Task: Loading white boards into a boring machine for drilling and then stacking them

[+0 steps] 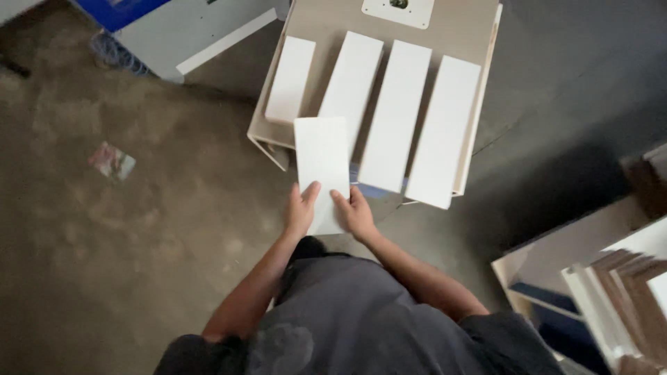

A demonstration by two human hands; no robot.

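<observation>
I hold a white rectangular panel [322, 161] by its near end with both hands. My left hand [301, 208] grips its left corner and my right hand [354, 212] grips its right corner. The panel's far end overlaps the front edge of a beige work table [319, 24]. On that table lie several longer white panels side by side, such as one [290, 78] at the left and one [445, 130] at the right.
A grey and blue machine [174, 31] stands at the upper left. A scrap of paper [111, 161] lies on the concrete floor. Stacked white and brown boards [611, 285] fill the lower right. A white plate with a hole [398, 10] sits on the table's far end.
</observation>
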